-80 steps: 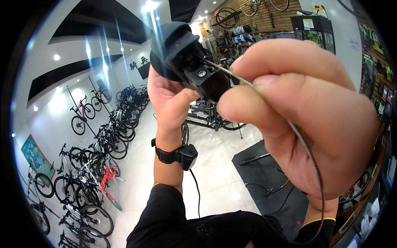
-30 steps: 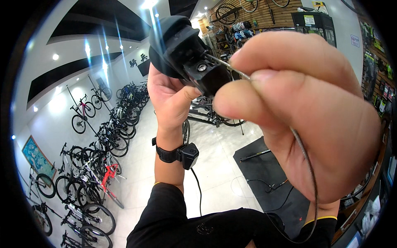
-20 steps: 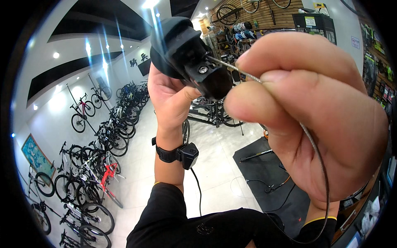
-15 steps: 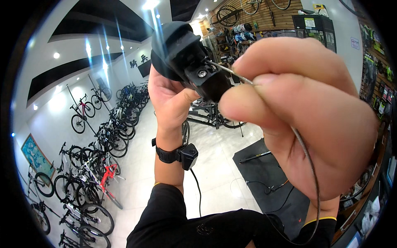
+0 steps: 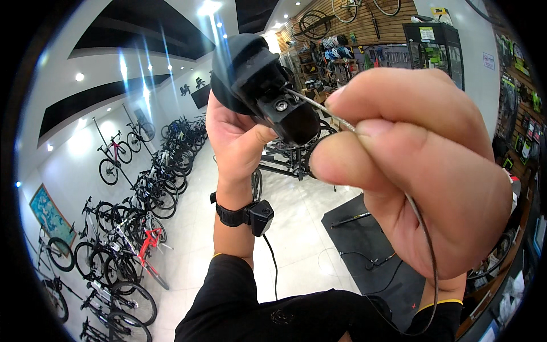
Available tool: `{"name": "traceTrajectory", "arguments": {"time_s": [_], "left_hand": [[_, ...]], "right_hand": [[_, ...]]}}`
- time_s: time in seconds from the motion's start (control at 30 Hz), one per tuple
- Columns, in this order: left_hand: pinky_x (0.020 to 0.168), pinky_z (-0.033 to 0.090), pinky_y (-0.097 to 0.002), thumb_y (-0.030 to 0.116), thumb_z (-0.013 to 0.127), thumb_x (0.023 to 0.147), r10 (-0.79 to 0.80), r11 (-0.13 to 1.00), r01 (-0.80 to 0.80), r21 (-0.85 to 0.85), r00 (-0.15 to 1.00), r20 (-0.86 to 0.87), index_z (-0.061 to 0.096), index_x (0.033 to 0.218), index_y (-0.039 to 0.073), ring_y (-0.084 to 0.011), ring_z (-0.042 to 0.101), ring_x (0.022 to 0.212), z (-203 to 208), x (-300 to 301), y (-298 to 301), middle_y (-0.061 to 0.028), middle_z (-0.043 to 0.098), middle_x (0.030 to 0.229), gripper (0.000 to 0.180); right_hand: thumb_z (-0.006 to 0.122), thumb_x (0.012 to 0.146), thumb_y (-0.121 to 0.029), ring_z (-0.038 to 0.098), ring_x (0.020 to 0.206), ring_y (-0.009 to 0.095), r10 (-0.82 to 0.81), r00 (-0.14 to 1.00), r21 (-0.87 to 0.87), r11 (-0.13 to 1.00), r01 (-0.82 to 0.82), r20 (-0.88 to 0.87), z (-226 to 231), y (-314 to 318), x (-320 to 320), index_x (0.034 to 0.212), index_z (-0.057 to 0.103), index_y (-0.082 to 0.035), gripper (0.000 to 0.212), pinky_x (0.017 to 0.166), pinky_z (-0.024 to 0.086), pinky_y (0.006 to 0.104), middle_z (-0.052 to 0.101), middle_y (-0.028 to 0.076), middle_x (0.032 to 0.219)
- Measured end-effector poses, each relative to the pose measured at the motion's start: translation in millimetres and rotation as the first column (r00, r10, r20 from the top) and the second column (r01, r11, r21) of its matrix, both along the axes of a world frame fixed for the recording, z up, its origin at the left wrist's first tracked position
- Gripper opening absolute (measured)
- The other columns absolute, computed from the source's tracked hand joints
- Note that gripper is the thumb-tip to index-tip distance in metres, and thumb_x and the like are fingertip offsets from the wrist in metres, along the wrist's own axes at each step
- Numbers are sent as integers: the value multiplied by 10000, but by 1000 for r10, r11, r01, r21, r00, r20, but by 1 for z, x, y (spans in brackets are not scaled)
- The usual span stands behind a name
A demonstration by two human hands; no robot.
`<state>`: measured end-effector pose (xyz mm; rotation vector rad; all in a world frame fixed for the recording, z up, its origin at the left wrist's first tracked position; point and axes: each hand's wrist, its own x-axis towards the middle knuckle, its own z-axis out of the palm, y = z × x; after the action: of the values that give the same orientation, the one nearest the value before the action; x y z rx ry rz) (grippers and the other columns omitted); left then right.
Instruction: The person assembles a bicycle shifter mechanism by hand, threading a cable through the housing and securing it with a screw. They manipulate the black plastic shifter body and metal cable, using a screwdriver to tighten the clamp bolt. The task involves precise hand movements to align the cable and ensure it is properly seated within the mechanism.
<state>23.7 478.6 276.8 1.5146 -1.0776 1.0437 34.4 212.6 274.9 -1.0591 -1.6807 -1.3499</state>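
My left hand (image 5: 236, 134) is raised in the upper middle, closed around a black bicycle part (image 5: 279, 111) with a rounded end and a small silver bolt in its side. Its fingers are mostly behind the part. Close to the camera, my right hand (image 5: 427, 154) pinches a thin metal cable (image 5: 421, 219) between thumb and fingers. The cable's upper end meets the black part near a slot above the bolt; whether it goes inside is hard to make out. The rest of it loops down past my right palm toward my lap.
A black strapped device (image 5: 259, 218) with a cord sits on my left wrist. Rows of bicycles (image 5: 162, 171) line the left wall. A dark mat (image 5: 382, 251) with a rod and loose cables lies on the floor below. Tools hang at the back; a display case (image 5: 436, 48) stands there.
My right hand has shifted slightly down and right, so a little more cable shows between its fingertips and the black part. My left hand keeps its hold, almost still.
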Motion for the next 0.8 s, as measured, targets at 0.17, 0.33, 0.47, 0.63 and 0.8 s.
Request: {"name": "traceTrajectory", "arguments": {"time_s": [0.17,0.33,0.47,0.63,0.8], "left_hand": [[893,556,-340,-83,797,646,-84,995,83,-57,996,-20,400,1340,-47,-226,650,1029,-1,-7,-10,-148,605,1200,801],[877,566,-334,-72,811,641,0,997,-4,-76,999,-53,391,1347,-51,-229,653,1033,-3,-13,-16,-157,602,1210,821],[868,570,-327,-77,803,641,-7,995,2,-97,999,-48,390,1349,-50,-225,656,1028,-4,-12,-15,-159,602,1211,820],[883,562,-324,-99,768,635,-26,999,25,-34,999,-26,393,1350,-45,-214,650,1034,-4,-11,-11,-146,601,1210,809],[889,555,-323,-109,750,632,17,998,-18,-68,1000,-27,394,1352,-43,-207,648,1031,-4,-11,-14,-135,599,1209,805]], "right_hand": [[778,732,65,630,860,262,140,990,126,982,-140,4,-9,21,3,1097,547,24,434,705,529,286,619,201,1098],[785,704,81,623,848,264,99,994,127,986,-104,41,-9,22,5,1117,537,20,486,689,532,296,615,205,1093],[806,675,69,622,809,263,27,994,171,984,-45,105,-7,26,8,1127,532,13,532,653,534,307,616,201,1090],[814,642,81,625,769,262,9,991,229,973,-40,137,-9,33,5,1134,517,5,580,628,538,318,616,202,1079],[818,622,79,628,762,265,-41,988,239,971,5,147,-7,29,4,1152,498,-2,624,620,542,323,617,199,1077]]}}
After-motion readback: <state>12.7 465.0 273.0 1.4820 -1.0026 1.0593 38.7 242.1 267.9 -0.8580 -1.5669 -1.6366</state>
